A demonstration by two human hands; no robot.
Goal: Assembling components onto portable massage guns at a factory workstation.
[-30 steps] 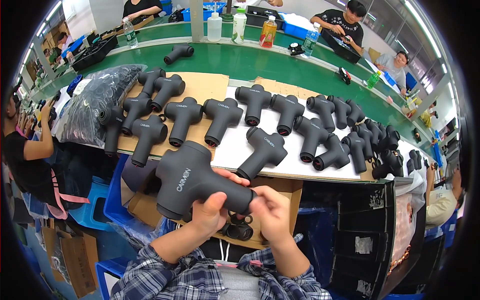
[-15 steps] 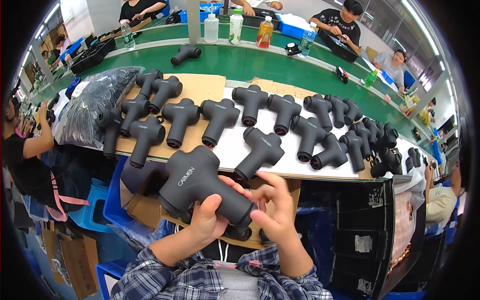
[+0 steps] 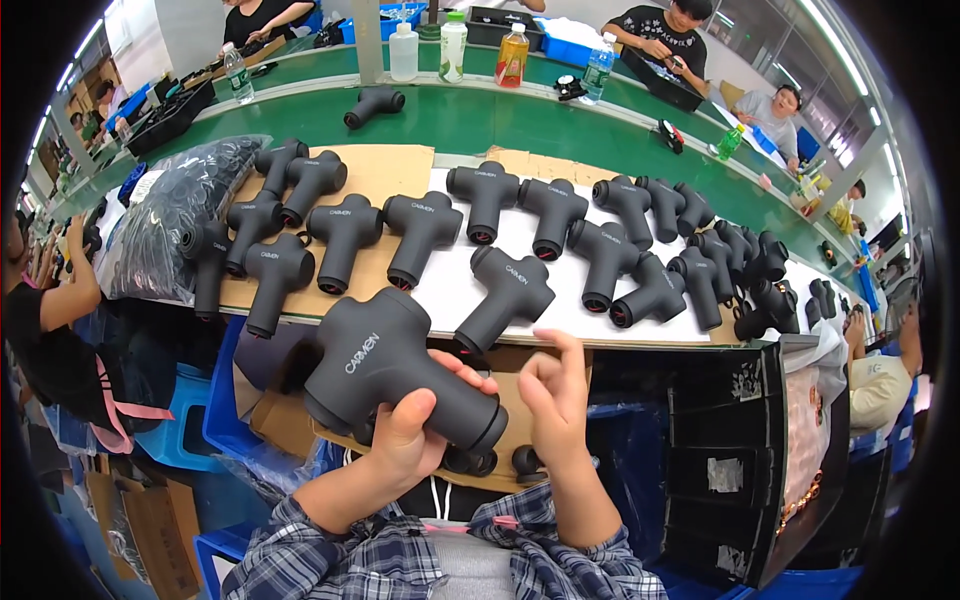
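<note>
My left hand is wrapped round the handle of a dark grey massage gun body. It is tilted, its wide head up to the left and its round handle end down to the right. The left thumb lies on the near side, and fingertips show past the far side. A short gap parts my right hand from the handle end; its thumb and index finger are bent and apart, with nothing visible between them. Nearest beyond my hands, a matching massage gun body lies on white sheeting at the bench edge.
Several more massage gun bodies lie in rows on cardboard and white sheeting. A clear bag of dark parts bulges at the left. A black crate stands right of my lap. Bottles line the far ledge; co-workers sit beyond.
My right hand has come away from the handle end, to the right and slightly up. The gun body stays in my left hand, and the whole view has shifted slightly.
</note>
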